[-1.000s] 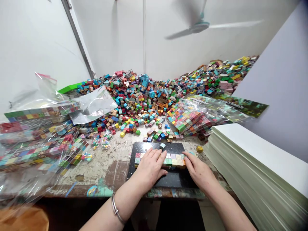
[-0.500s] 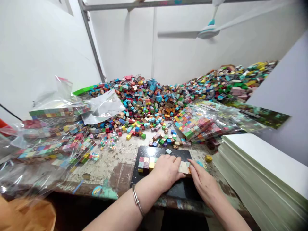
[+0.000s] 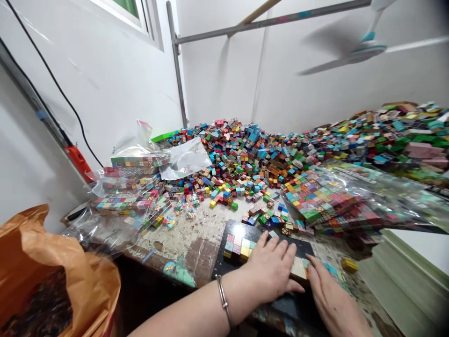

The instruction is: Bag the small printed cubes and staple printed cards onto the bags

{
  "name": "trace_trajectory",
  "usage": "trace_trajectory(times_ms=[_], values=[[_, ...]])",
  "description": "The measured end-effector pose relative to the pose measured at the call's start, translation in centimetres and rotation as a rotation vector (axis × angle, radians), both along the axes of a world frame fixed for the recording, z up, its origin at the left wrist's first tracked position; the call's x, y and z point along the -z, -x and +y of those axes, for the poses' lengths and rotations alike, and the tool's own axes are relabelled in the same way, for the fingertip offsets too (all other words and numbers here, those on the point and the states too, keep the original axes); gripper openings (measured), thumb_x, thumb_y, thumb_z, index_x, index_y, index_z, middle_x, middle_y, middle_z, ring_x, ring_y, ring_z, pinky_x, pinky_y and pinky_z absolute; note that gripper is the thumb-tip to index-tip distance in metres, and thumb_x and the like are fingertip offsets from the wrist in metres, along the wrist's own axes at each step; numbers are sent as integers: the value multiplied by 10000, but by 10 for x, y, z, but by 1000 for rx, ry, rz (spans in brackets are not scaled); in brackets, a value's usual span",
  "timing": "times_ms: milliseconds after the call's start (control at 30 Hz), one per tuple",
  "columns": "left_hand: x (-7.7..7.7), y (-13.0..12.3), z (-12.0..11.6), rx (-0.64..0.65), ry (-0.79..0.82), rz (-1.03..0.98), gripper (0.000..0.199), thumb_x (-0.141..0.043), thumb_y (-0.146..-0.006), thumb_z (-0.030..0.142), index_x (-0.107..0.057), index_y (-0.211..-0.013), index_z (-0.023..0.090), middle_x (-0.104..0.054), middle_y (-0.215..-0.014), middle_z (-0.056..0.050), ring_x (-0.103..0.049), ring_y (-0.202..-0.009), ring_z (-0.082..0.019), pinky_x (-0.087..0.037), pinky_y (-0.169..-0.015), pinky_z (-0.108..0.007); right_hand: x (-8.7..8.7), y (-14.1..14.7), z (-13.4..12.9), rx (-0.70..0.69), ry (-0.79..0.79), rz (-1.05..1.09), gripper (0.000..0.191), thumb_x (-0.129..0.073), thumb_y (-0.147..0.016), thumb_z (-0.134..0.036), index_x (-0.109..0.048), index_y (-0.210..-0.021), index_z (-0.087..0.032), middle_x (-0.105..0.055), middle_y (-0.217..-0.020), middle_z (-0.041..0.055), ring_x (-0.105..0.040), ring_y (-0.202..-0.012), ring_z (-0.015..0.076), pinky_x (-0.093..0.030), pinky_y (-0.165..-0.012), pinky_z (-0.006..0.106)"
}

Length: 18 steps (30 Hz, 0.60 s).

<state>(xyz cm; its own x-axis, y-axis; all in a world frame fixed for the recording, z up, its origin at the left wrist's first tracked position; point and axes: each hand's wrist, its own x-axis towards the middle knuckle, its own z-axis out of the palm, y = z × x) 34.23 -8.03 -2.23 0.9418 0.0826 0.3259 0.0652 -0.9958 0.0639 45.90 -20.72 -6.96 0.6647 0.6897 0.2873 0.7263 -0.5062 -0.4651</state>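
Note:
A short double row of coloured printed cubes (image 3: 241, 248) lies on a glossy black board (image 3: 221, 267) near the table's front edge. My left hand (image 3: 272, 266) rests across the middle of this row, its fingers spread over the top and its thumb along the near side. Most of the row's middle is hidden under it. At the right end of the row, my right hand (image 3: 328, 285) touches the cubes with straight fingers held close together. Between the two hands a pale cream part of the row (image 3: 299, 267) shows.
Behind the board rises a large heap of loose cubes (image 3: 242, 154). Bagged cube blocks stand left (image 3: 128, 201) and right (image 3: 322, 194). A stack of pale sheets (image 3: 403, 276) is at the right, and an orange bag (image 3: 101, 276) at the lower left. A fan (image 3: 368, 50) hangs above.
My view has swung left, so the orange bag and a red plug come further into sight. My left fingers are now spread wider over the row; my right hand stays at its end.

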Motion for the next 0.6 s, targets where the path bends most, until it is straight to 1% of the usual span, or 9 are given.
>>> trace_trajectory(times_ms=[67, 167, 233, 267, 333, 367, 433, 500, 600], values=[[-5, 6, 1, -12, 15, -48, 705, -275, -844, 612, -298, -1335, 106, -423, -1346, -116, -347, -1253, -255, -207, -1065, -427, -3, 0, -1, 19, -7, 26, 517, -245, -847, -436, -490, -1184, -129, -620, -1123, 167, -612, -991, 260, -512, -813, 406], [-12, 28, 10, -59, 73, -168, 654, -308, -848, 591, -318, -1334, 153, -415, -1360, -91, -355, -1256, -233, -226, -1070, -406, -19, -2, -15, 65, 6, 72, 562, -212, -855, -473, -465, -1220, -128, -605, -1147, 156, -589, -1028, 258, -495, -837, 393], [-11, 50, 23, -158, 136, -251, 616, -365, -846, 561, -358, -1311, 157, -471, -1308, -108, -412, -1211, -241, -289, -1039, -416, -33, -7, -31, 118, 37, 85, 586, -222, -847, -511, -472, -1221, -136, -633, -1067, 144, -621, -930, 261, -507, -784, 388], [-8, 63, 32, -213, 163, -283, 574, -376, -862, 516, -362, -1309, 156, -498, -1275, -121, -445, -1178, -242, -326, -1013, -422, -38, -10, -39, 138, 47, 81, 596, -249, -834, -530, -476, -1217, -135, -646, -993, 135, -637, -827, 253, -518, -726, 379], [4, 90, 50, -324, 215, -311, 487, -378, -891, 427, -359, -1307, 175, -508, -1256, -121, -466, -1156, -238, -363, -985, -429, -44, -18, -53, 136, 68, 64, 625, -331, -791, -546, -464, -1228, -121, -636, -878, 114, -610, -641, 218, -518, -625, 358], [12, 102, 59, -361, 236, -309, 474, -381, -893, 412, -358, -1305, 179, -500, -1262, -119, -460, -1163, -236, -371, -981, -429, -44, -23, -57, 117, 74, 52, 642, -377, -764, -538, -455, -1238, -112, -622, -879, 116, -600, -636, 213, -515, -615, 351], [29, 123, 73, -416, 266, -312, 472, -393, -887, 417, -367, -1291, 175, -501, -1252, -121, -459, -1162, -242, -383, -975, -440, -39, -30, -61, 68, 83, 33, 670, -450, -718, -495, -434, -1267, -110, -587, -994, 145, -601, -802, 242, -510, -686, 352], [44, 138, 80, -421, 284, -290, 465, -403, -885, 410, -375, -1284, 173, -510, -1234, -117, -465, -1154, -240, -401, -963, -431, -32, -36, -59, 27, 97, 43, 689, -485, -688, -448, -419, -1288, -116, -533, -1122, 166, -544, -1005, 277, -491, -773, 361], [55, 152, 81, -403, 272, -303, 453, -417, -881, 399, -387, -1278, 183, -515, -1232, -108, -472, -1152, -237, -402, -970, -425, -24, -42, -49, -1, 136, 109, 677, -478, -686, -425, -431, -1288, -119, -525, -1130, 163, -524, -1047, 281, -475, -813, 372]])
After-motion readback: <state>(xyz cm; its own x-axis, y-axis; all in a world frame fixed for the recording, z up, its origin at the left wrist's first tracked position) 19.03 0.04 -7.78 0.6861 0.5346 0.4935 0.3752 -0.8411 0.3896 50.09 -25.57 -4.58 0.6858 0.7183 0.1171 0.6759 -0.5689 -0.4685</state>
